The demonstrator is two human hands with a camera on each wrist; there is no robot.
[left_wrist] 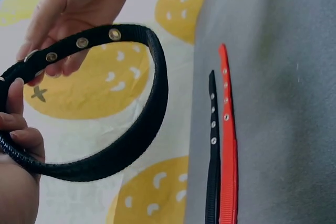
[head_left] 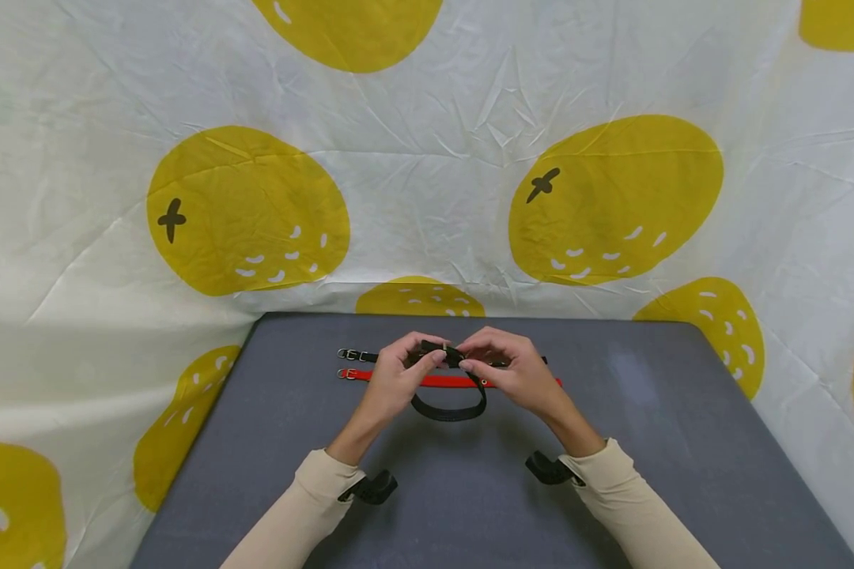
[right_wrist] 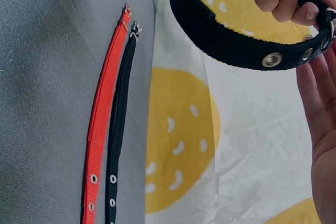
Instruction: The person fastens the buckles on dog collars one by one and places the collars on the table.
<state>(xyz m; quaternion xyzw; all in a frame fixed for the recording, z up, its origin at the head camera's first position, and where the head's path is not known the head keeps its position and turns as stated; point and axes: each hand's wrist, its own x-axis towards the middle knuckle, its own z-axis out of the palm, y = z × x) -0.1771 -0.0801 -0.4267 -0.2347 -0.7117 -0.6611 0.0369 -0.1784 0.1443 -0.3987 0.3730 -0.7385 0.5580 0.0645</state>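
Note:
Both hands hold a black collar (head_left: 448,414) bent into a closed loop, raised above the table. The left hand (head_left: 398,371) pinches it by the buckle end. From the other side, the right hand (head_left: 508,365) grips the strap between thumb and fingers. Metal eyelets run along the strap in the left wrist view, where the collar (left_wrist: 157,87) hangs wide below the fingers. A metal buckle (right_wrist: 332,27) shows at the right edge of the right wrist view, partly hidden by fingers. The strap's tip is hidden among the fingers.
A red collar (head_left: 444,382) and another black collar (head_left: 360,356) lie straight, side by side, on the grey table (head_left: 455,490) beyond the hands. Behind the table hangs a white cloth (head_left: 427,213) with yellow fruit shapes.

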